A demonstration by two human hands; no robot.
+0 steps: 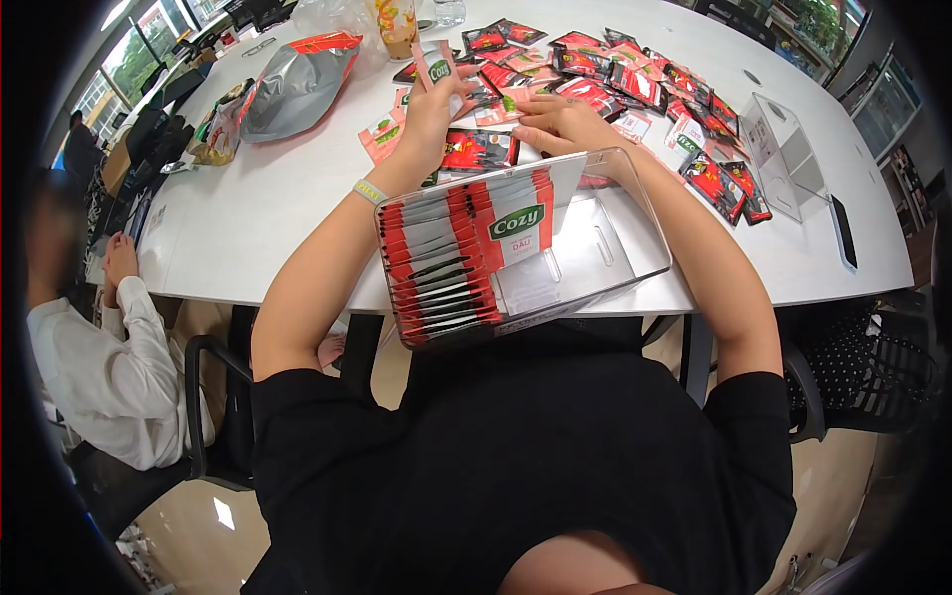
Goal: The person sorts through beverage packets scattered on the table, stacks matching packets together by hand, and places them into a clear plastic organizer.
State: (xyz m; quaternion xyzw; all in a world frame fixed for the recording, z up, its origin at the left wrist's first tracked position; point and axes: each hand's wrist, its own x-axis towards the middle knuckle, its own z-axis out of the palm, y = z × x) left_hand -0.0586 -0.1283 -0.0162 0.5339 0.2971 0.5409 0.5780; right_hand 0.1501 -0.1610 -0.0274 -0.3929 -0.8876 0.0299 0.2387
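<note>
White table [238, 218], my left hand [428, 111] pinching a Cozy sachet [436, 67], right hand [569, 121] loosely spread by the sachet pile [640, 87], and light pressure avoids creases imo.

Bright light fills the view, windows [129, 64] glow, the floor [223, 513] glints, and fisheye-bent edges fade to black

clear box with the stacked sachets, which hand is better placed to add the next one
Probably the left hand: it holds a Cozy sachet raised, while the right hand is down at the loose sachets with none visibly lifted.
</note>
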